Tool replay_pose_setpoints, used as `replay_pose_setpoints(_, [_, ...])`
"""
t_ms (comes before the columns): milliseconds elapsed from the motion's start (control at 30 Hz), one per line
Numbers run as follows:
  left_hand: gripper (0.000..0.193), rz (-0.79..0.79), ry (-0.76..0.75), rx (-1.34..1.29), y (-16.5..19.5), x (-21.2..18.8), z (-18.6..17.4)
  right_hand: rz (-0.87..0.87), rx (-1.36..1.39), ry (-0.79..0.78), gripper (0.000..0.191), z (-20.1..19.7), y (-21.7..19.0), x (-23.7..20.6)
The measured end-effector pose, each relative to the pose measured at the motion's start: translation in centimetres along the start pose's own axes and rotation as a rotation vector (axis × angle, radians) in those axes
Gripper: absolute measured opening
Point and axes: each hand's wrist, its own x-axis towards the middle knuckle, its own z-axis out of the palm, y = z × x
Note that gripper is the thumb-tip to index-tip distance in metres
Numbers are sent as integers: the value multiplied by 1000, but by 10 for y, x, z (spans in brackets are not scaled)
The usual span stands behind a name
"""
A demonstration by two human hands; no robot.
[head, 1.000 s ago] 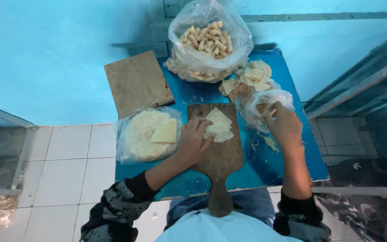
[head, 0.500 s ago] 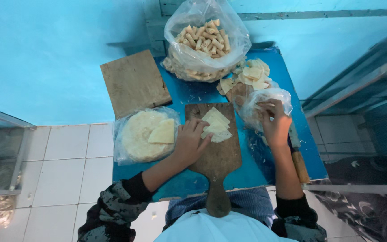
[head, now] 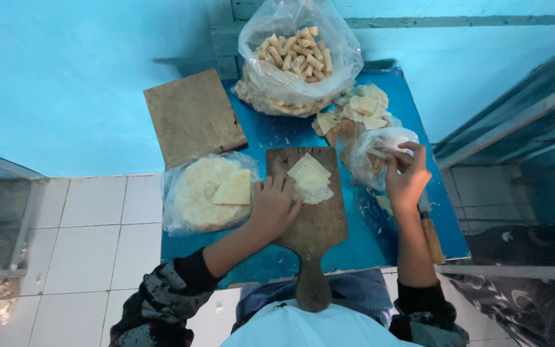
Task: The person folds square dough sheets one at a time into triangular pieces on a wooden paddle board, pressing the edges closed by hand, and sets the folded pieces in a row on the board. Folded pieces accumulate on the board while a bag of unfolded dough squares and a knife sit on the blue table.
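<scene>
My left hand (head: 273, 207) rests flat on a wooden paddle board (head: 313, 231), its fingertips touching a small stack of pale square wrappers (head: 310, 178). My right hand (head: 407, 178) is raised at the mouth of a small clear plastic bag (head: 375, 151), with the fingers pinched at the bag's edge. What lies between those fingers is hidden. Both hands work over a blue table (head: 361, 247).
A large clear bag of rolled snacks (head: 295, 59) stands at the back. A loose pile of wrappers (head: 361, 108) lies in front of it. A bagged round stack of wrappers (head: 210, 191) and a square wooden board (head: 191, 115) sit left. A wooden-handled knife (head: 433, 239) lies right.
My right hand has lifted slightly from the bag and uncovered the knife handle by the table's right edge. The left hand stays on the board.
</scene>
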Motion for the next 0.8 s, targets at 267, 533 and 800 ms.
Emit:
replay_pose_setpoints(267, [47,19,-1,68,2,-1,2,75,22,-130,40,7,15,-5])
replay_pose_setpoints(533, [31,24,2,46,4,-2,2,265,473,-1,37,-34,45,-17])
replay_pose_setpoints(800, [27,-117,14,-335,-4,0,15,312,611,225,38,-70,18,-35])
